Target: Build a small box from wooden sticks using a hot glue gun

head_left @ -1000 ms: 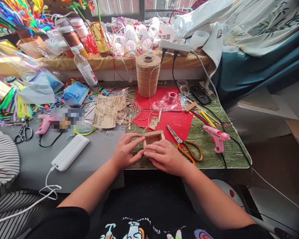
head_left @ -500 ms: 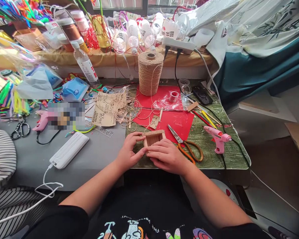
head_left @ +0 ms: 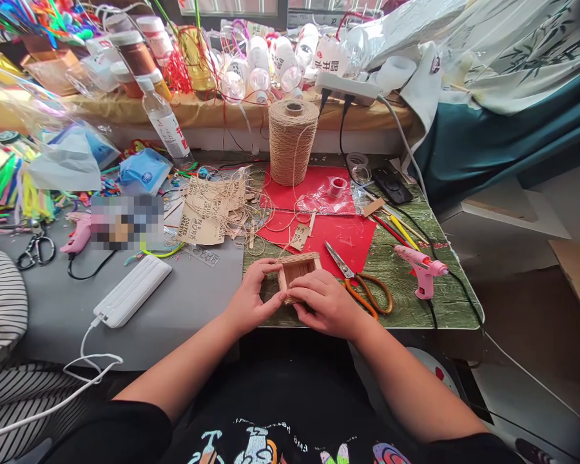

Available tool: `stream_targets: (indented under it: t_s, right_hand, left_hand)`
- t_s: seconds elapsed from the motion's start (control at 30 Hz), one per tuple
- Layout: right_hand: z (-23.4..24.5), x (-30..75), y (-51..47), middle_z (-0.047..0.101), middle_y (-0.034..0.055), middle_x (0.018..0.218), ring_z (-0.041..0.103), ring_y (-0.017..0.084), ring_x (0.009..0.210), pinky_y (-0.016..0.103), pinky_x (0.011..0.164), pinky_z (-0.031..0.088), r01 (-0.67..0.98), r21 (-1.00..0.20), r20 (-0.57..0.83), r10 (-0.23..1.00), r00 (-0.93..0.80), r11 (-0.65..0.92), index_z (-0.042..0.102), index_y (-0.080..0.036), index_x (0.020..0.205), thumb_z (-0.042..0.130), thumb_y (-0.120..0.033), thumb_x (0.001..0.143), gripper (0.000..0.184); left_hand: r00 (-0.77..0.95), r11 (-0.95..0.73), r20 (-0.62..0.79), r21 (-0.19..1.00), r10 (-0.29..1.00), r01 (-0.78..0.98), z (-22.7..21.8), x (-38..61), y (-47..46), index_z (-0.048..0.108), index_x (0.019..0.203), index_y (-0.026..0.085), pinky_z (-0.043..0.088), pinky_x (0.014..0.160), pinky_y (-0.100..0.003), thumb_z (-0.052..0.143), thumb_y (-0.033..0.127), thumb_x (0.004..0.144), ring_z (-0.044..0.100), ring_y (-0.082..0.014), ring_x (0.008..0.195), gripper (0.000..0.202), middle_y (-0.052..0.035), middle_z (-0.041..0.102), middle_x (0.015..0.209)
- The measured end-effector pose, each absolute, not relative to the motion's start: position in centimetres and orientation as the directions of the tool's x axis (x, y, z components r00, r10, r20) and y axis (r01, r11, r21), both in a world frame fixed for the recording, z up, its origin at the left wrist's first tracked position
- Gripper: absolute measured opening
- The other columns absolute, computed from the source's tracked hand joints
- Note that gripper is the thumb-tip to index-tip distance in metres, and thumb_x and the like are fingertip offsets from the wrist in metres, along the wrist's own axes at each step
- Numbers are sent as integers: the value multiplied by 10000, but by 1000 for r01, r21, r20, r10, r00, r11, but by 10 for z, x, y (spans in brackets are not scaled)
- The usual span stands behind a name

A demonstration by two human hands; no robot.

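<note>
A small wooden box (head_left: 297,269) made of thin sticks rests near the front edge of the green table (head_left: 406,303). My left hand (head_left: 251,296) pinches its left side and near corner with thumb and fingers. On the box's near right side, my right hand (head_left: 325,303) is closed, fingers pressed on the front wall. A strand of jute twine runs from the big twine spool (head_left: 292,140) toward the box.
Orange-handled scissors (head_left: 362,283) and a pink glue gun (head_left: 423,265) lie to the right of the box. Red paper sheets (head_left: 341,235), paper tags (head_left: 207,212), a white power bank (head_left: 130,291), another glue gun (head_left: 77,235) and bottles crowd the table. A striped sleeve (head_left: 2,303) is at left.
My left thumb and fingers have curled in along the box's left side, and the box has tilted slightly. The view has shifted a little.
</note>
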State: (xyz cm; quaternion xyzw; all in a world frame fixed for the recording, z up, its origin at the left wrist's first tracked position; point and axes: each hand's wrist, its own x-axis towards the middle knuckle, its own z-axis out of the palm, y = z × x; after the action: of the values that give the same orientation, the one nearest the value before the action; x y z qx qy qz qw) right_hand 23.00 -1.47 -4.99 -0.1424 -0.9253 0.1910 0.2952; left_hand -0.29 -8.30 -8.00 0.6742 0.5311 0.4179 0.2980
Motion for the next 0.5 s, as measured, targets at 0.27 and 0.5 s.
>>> stream_targets:
  t_s: [0.27, 0.5]
  right_hand:
    - [-50, 229, -15, 747, 89, 1129, 653, 247, 985, 427, 879, 518, 155, -432, 481, 373, -794, 888, 619, -232, 1258, 618, -146, 952, 317]
    - [-51, 230, -16, 751, 90, 1132, 654, 255, 990, 442, 879, 514, 167, -427, 459, 372, -806, 889, 613, -231, 1273, 612, -165, 967, 313]
  left_hand:
    - [76, -236, 227, 851, 971, 469, -81, -2, -83, 502, 1422, 285, 479, 1126, -500, 699, 381, 965, 473, -314, 1459, 506, -144, 503, 1493]
    - [83, -232, 219, 852, 972, 469, -82, -2, -83, 476, 1416, 295, 490, 1087, -482, 694, 388, 961, 512, -305, 1398, 513, -130, 518, 1470]
